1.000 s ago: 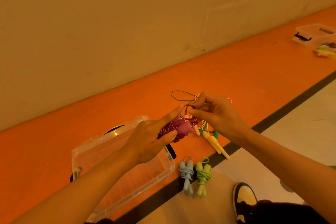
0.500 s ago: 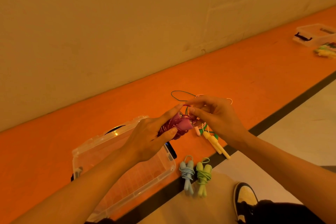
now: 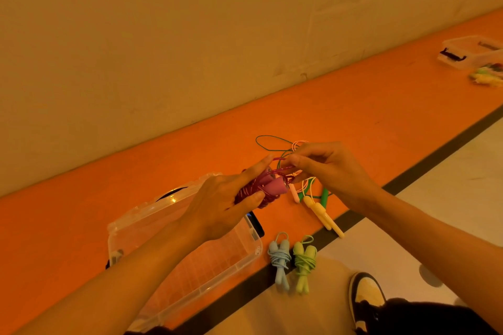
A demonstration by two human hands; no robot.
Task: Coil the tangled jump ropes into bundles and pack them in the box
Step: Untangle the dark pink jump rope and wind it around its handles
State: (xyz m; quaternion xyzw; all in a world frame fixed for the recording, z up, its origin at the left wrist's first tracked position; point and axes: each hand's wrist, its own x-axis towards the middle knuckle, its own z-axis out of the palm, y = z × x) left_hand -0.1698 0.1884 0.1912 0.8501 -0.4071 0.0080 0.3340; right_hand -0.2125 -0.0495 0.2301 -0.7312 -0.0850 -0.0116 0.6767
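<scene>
As left hand (image 3: 217, 211) grips pink bundle (image 3: 265, 191), handles (image 3: 276, 186) rightward, right hand (image 3: 330, 168) pinches cord (image 3: 281, 169)

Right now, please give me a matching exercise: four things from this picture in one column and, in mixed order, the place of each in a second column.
Things
1. magenta rope
2. blue bundle
3. clear box
4. yellow handles

Places
A. lying beside the light green bundle
B. below the left forearm
C. gripped by the left hand
D. in the loose tangle under the right hand

Pairs: 1-C, 2-A, 3-B, 4-D
</scene>
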